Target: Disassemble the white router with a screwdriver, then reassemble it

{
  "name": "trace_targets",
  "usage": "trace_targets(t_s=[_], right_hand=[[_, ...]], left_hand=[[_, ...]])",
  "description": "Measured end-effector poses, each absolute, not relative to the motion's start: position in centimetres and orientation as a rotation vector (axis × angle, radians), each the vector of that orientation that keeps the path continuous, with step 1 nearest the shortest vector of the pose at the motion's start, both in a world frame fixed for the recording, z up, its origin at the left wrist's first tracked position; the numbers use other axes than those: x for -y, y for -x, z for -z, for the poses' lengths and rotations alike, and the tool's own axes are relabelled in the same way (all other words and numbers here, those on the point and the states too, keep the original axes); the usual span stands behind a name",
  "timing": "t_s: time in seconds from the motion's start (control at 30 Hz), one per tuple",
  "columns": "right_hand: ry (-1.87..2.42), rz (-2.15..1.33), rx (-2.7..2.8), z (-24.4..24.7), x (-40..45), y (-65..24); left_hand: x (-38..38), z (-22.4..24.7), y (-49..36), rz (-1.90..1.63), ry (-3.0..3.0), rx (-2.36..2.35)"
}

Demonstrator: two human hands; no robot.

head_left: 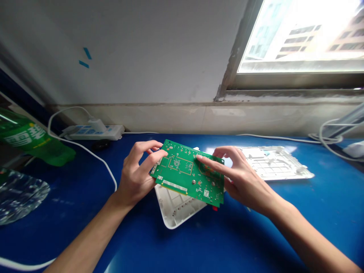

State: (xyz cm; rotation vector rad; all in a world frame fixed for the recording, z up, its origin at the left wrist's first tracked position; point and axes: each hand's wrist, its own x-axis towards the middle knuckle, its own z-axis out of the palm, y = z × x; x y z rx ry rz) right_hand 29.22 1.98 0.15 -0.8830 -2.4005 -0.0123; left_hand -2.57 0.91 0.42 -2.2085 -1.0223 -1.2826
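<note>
A green circuit board (187, 174) is held up at the middle of the view, over a white plastic casing (176, 208) on the blue tabletop (71, 227). The left hand (135, 174) grips its 9 o'clock edge, fingers (150, 149) curled around it. The right hand (241, 182) holds the 3 o'clock side, its index finger (210, 165) pressed on the board's face; the other fingers seem curled behind, though that is hard to see. A second white casing (274, 163) lies at 3 o'clock, a power strip (93, 132) at 11 o'clock.
</note>
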Motion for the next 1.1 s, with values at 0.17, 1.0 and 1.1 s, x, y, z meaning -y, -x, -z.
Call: trace_targets(t_s=[0.17,1.0,1.1], right_hand=[[0.892,-0.015,2.364,0.1,-2.1,-29.1],[1.059,-0.81,1.921,-0.8,-2.9,-29.5],[1.089,-0.657,2.036,-0.8,-2.9,-29.7]], left_hand=[[-0.9,-0.6,2.7,1.266,2.267,1.022],[-1.2,-3.7,1.9,2.434,2.502,2.688],[-1.3,-3.9,2.0,2.502,2.402,2.837]])
